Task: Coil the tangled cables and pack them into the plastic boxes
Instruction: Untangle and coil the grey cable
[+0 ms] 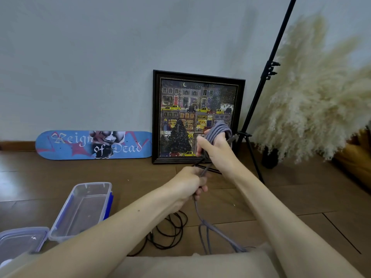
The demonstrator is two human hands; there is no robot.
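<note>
The person sits on the wooden floor (pixel 261 205) with both arms stretched forward. The right hand (pixel 215 147) is raised in front of a framed street-scene picture (pixel 197 115). Several loops of a grey braided cable (pixel 221 130) are wound around it, and its fingers (pixel 199 151) are curled in on the coil, the thumb lying across the top.

Lower and just nearer, the left hand (pixel 187 182) grips the free run of the same cable, its fingers pressed together and wrapped round the strand. From that fist the cable drops to the person's lap (pixel 190 265), where it lies in loose, crossing strands.

A thin black cable (pixel 170 231) sprawls in untidy loops on the floor beneath the left forearm. To the left stands an open clear plastic box (pixel 90 184) with blue clips. A second clear box (pixel 22 237) sits just beside it at the lower left edge.

Against the wall lean a blue skateboard deck (pixel 94 145) and the picture. A black stand (pixel 267 77) and pale pampas grass (pixel 317 97) stand to the right.
</note>
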